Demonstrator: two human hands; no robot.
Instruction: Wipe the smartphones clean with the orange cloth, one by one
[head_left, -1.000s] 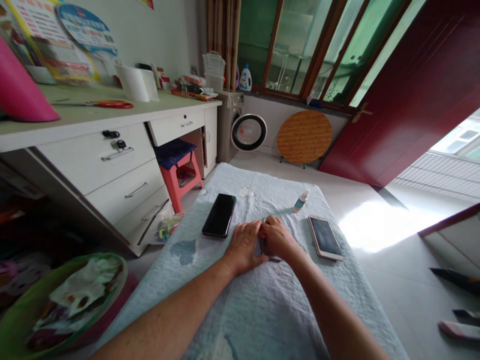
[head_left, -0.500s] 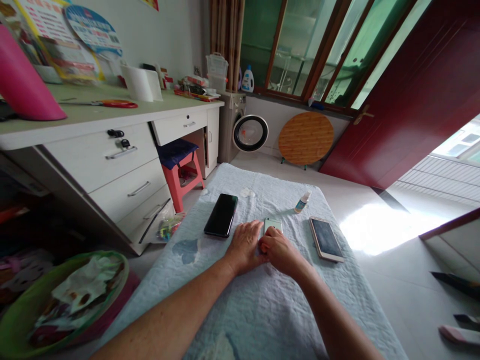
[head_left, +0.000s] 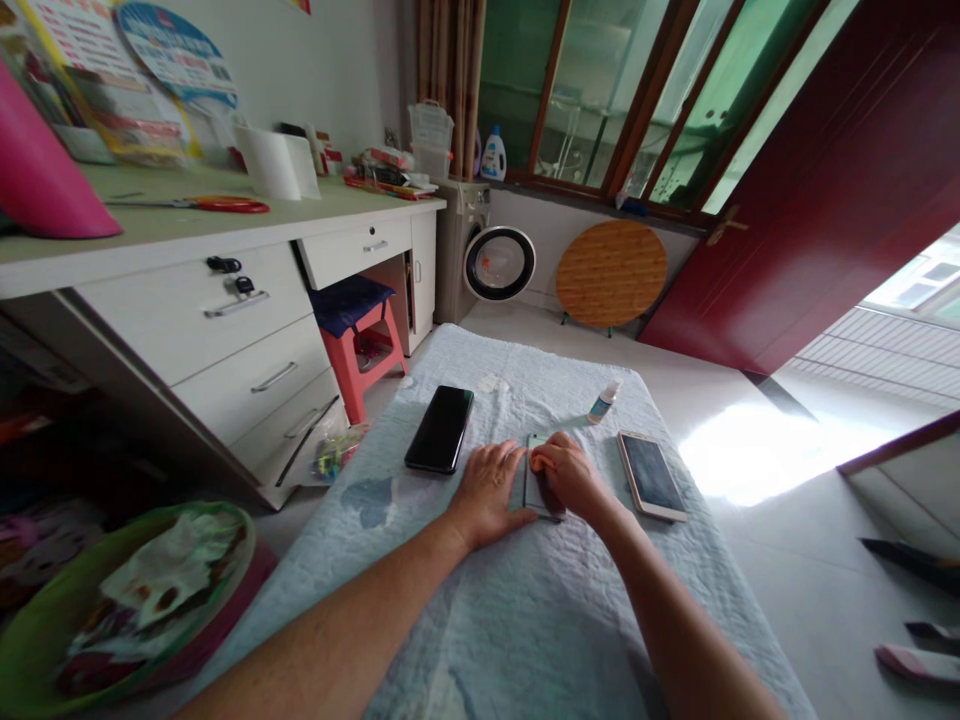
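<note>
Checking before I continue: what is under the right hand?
A phone, lying on the pale blue cloth. Its left edge and lower part show; the portion directly beneath the right hand is covered and cannot be seen.

straight ahead, between the black phone [head_left: 440, 430] and the small bottle [head_left: 603, 402], bare cloth [head_left: 525, 388] leaves me a lane. right of my right hand [head_left: 568, 474] runs a free strip, up to the gold-edged phone [head_left: 651, 476]. leftward across the middle phone [head_left: 540, 497], my left hand [head_left: 486, 490] blocks; nearer me, cloth lies open.
</note>
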